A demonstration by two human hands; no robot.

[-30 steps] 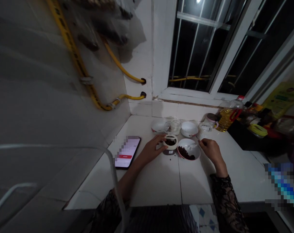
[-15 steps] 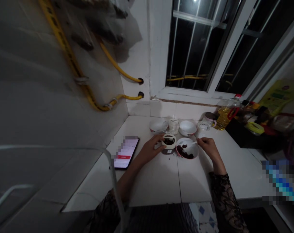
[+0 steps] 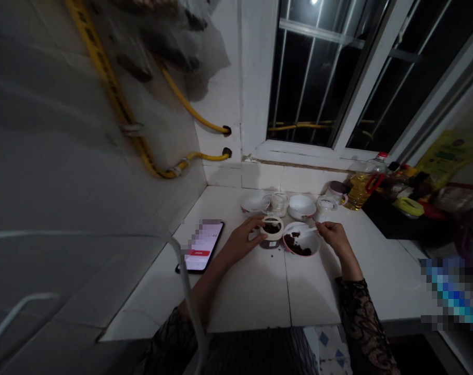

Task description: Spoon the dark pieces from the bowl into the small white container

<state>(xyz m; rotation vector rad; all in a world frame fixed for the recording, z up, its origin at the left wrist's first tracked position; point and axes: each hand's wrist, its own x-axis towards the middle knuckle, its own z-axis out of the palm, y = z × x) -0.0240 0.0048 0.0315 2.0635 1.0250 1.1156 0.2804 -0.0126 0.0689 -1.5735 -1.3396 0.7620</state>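
My left hand (image 3: 245, 237) grips a small round tub (image 3: 271, 243) with a pale rim and dark contents. Right beside it stands a white bowl (image 3: 315, 247) with a pink-red rim, holding dark red-brown clumps (image 3: 297, 247). My right hand (image 3: 334, 236) pinches the handle of a white spoon (image 3: 306, 230), whose head is over the inside of the bowl. A few dark crumbs lie on the tiles in front of the tub.
Behind stand two more bowls (image 3: 302, 207) (image 3: 255, 203) and glass jars (image 3: 326, 207). A phone (image 3: 203, 247) lies at left. At right are an oil bottle (image 3: 359, 190) and a black box (image 3: 388, 221) of condiments. White tubing crosses the lower left.
The spoon's head has shifted slightly within the bowl, with my right hand moving very little. My left hand and the tub look the same.
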